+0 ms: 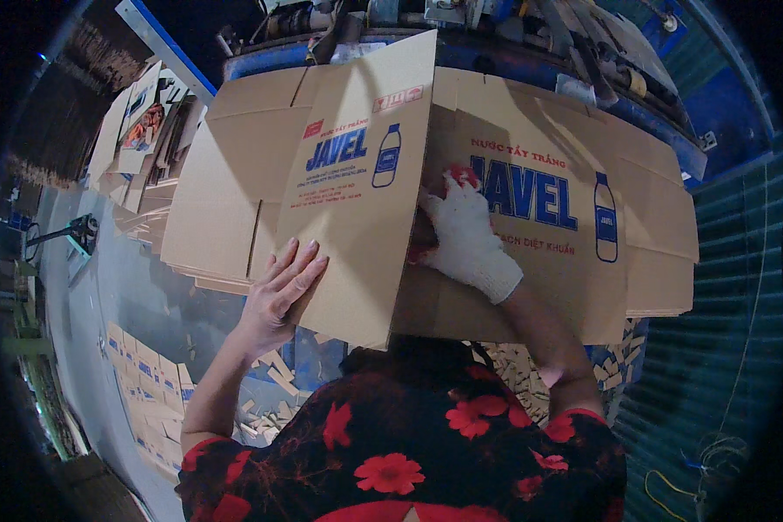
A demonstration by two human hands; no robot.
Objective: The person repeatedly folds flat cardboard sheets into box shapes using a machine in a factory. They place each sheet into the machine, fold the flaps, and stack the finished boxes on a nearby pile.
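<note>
A flat-folded brown cardboard carton (531, 287), printed in blue and red with a bottle picture, lies in front of me. Its left panel (357, 235) stands tilted up toward me. Bare, my left hand (283, 291) rests on that panel's lower left corner, fingers stretched along its face; the thumb is hidden. My right hand (465, 235) wears a white knitted glove with red on the fingers. It is against the carton just right of the raised panel's edge, fingers curled and partly hidden behind it. What they hold, if anything, I cannot make out.
A blue machine (470, 43) with metal bars and rollers runs across the far side. More cardboard sheets (226, 183) lie under the carton. Printed cartons (148, 383) and cardboard scraps (278, 374) are on the floor. A pallet jack (78, 233) stands at left, a green corrugated wall (722, 348) at right.
</note>
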